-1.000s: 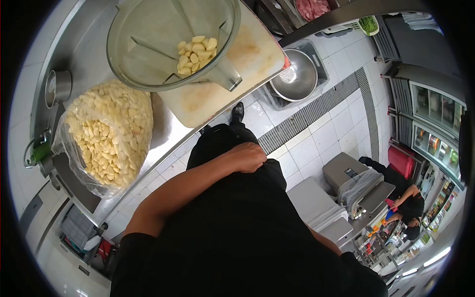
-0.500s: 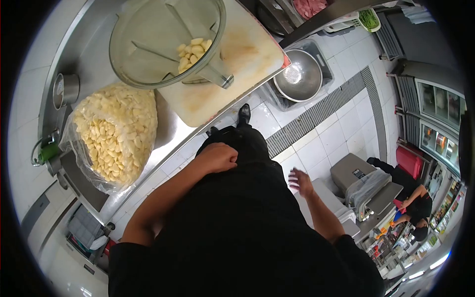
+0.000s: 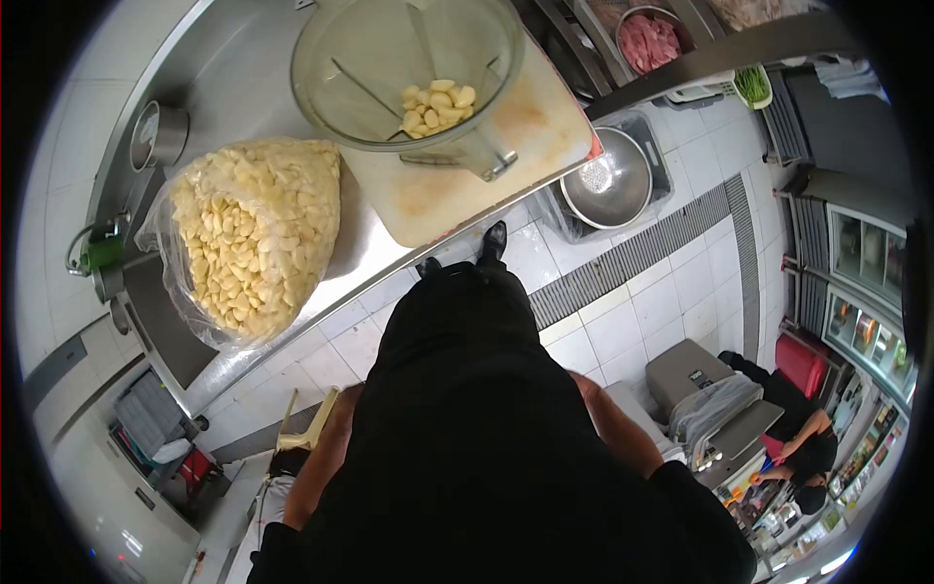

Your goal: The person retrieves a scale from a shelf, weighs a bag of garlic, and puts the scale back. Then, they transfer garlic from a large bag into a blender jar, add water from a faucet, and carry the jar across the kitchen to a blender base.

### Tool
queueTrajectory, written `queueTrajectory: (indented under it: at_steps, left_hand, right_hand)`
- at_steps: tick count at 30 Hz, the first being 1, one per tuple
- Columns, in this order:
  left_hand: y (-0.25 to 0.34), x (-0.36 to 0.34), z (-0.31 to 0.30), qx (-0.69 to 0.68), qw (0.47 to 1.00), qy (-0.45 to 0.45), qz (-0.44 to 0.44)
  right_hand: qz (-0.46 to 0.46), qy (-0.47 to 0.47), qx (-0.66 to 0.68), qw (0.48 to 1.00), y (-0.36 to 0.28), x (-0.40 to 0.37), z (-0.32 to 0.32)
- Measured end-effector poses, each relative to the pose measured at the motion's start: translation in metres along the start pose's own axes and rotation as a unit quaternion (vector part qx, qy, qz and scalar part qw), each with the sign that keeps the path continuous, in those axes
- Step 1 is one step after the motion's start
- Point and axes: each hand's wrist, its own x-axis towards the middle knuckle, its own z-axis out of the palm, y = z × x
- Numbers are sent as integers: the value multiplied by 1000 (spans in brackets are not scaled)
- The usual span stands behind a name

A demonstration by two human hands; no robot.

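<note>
Both forearms hang close to my black-clothed body, the left forearm (image 3: 326, 453) and the right forearm (image 3: 618, 428). My left hand and my right hand are hidden behind the torso, so their fingers do not show. In front of me, a clear blender jug (image 3: 355, 54) with a handle stands on a white cutting board (image 3: 413, 209). Several peeled garlic cloves (image 3: 438, 109) lie in the bottom of the jug. To its left, a large open plastic bag (image 3: 316, 185) full of peeled garlic (image 3: 233, 253) rests on the steel counter (image 3: 233, 68).
A small metal pot (image 3: 161, 134) and a green object (image 3: 100, 255) are at the left. A steel bowl (image 3: 608, 180) sits in a plastic tub (image 3: 662, 175) beyond the board. Grey bins (image 3: 691, 365) stand on the right. Farther right, a co-worker (image 3: 803, 438) bends over a counter.
Both hands have dropped from in front of my body to its sides and out of sight. The counter, jug and garlic bag sit farther right in the view.
</note>
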Motion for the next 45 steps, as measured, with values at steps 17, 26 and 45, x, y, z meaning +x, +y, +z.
queueTrajectory:
  at_steps: [17, 26, 45]
  left_hand:
    - [-15, -84, 54, -12, 986, 61, -152]
    - [-25, -101, 65, -40, 985, 73, -152]
    - [-41, -114, 60, -64, 985, 76, -140]
  right_hand:
    - [-208, 83, -336, 915, -78, -36, 104]
    - [37, 139, -255, 956, -116, 16, 39]
    - [-136, -92, -285, 944, -118, -29, 87]
